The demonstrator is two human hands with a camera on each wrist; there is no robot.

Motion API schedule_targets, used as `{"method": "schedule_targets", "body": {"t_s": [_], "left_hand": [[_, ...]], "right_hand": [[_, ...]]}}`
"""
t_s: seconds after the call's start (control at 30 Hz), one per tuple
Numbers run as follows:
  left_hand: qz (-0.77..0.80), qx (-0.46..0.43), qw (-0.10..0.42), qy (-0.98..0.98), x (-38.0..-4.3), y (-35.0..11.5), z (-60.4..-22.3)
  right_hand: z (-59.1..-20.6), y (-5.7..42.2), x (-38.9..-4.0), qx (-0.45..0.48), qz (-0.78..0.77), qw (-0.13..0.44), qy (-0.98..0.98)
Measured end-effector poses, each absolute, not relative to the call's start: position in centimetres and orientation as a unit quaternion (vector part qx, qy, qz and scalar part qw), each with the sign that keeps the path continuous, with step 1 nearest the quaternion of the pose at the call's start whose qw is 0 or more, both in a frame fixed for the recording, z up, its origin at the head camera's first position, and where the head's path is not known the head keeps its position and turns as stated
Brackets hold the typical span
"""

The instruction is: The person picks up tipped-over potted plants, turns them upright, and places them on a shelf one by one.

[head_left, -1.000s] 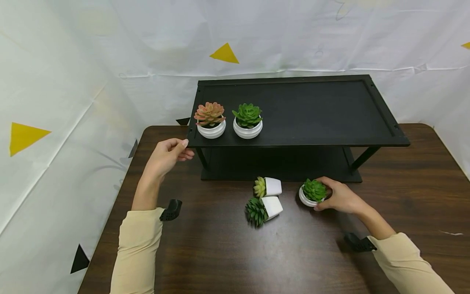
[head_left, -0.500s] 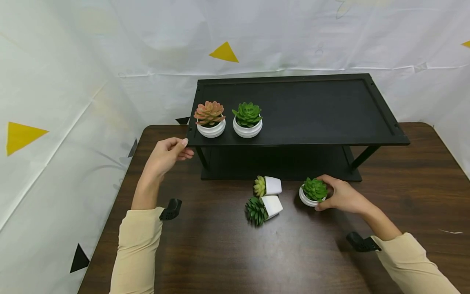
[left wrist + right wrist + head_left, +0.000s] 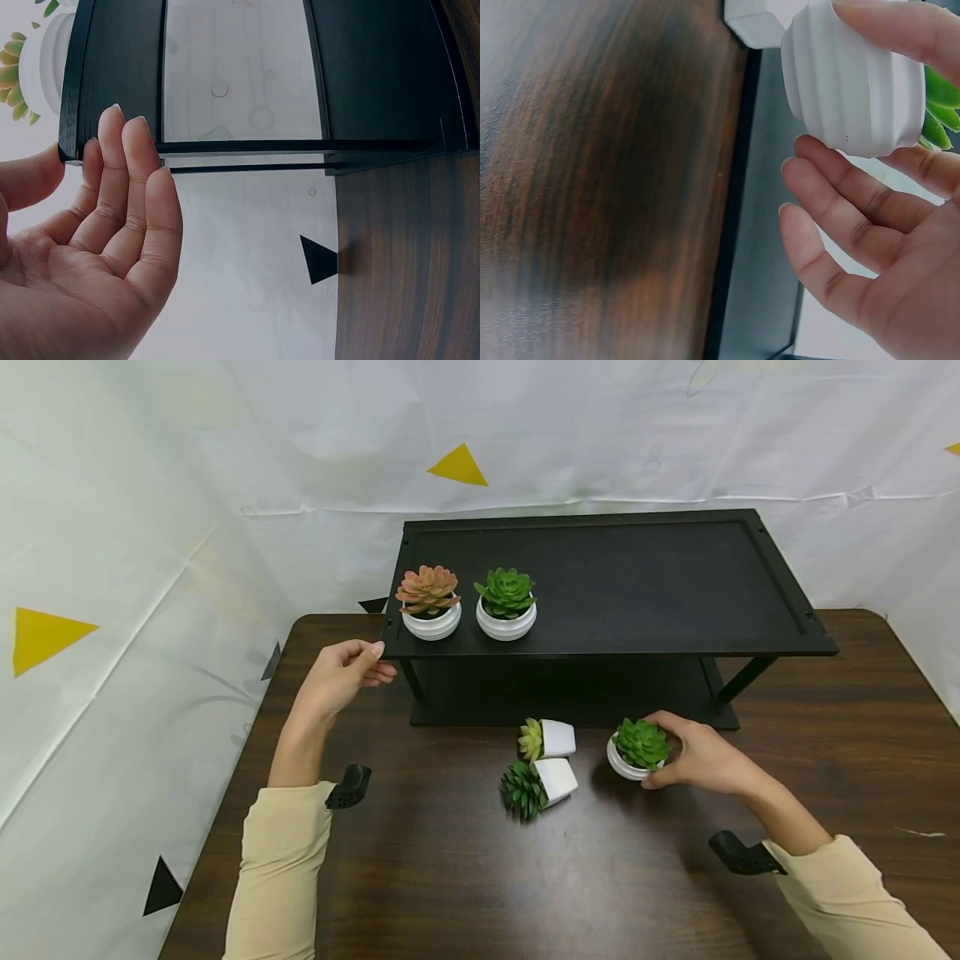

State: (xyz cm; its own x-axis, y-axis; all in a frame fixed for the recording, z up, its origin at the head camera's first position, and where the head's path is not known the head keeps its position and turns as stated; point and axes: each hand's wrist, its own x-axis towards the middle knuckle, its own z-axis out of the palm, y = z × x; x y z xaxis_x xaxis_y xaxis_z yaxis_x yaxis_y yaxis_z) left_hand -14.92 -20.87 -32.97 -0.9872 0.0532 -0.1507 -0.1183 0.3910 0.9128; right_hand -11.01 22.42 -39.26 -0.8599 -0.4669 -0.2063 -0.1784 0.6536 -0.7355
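My right hand holds a green succulent in a round white ribbed pot, thumb on one side and fingers on the other. The pot appears lifted slightly off the table. At the left end, my left hand pinches the front corner of the black two-tier shelf, thumb above and fingertips under the edge. On the shelf top stand a pinkish-orange succulent and another green succulent, both in round white pots. A yellow-green succulent and a dark green succulent lie tipped over in white pots.
The shelf's lower tier lies under the top board, its front edge just behind the tipped pots. Brown wooden table extends in front and to both sides. White sheeting with yellow and black triangles hangs behind and at the left.
My right hand has shifted the green succulent slightly left and up, and the right forearm has swung a little outward. The left hand stays at the shelf corner.
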Motion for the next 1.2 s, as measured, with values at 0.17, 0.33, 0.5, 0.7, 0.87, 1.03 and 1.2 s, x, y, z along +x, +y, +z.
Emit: {"method": "schedule_targets", "body": {"t_s": [0.17,0.33,0.5,0.7,0.87,1.03,1.2], "left_hand": [[0.551,-0.02,0.078,0.83,-14.9,-20.9,-33.0],[0.547,-0.024,0.079,0.833,-14.9,-20.8,-32.9],[0.544,-0.026,0.079,0.835,-14.9,-20.8,-32.9],[0.545,-0.025,0.079,0.835,-14.9,-20.8,-32.9],[0.544,-0.024,0.079,0.835,-14.9,-20.8,-32.9],[0.541,-0.024,0.077,0.837,-14.9,-20.8,-32.9],[0.542,-0.026,0.078,0.836,-14.9,-20.8,-32.9]], "right_hand": [[-38.4,22.1,-10.9,-0.18,-0.379,0.195,0.887],[-37.7,22.0,-10.8,-0.188,-0.377,0.192,0.886],[-36.9,21.9,-10.6,-0.192,-0.384,0.193,0.882],[-35.4,21.6,-10.4,-0.193,-0.391,0.195,0.878],[-34.2,21.4,-10.5,-0.191,-0.395,0.196,0.877],[-33.3,21.3,-10.7,-0.196,-0.387,0.191,0.88],[-32.2,21.1,-11.0,-0.199,-0.372,0.183,0.888]]}}
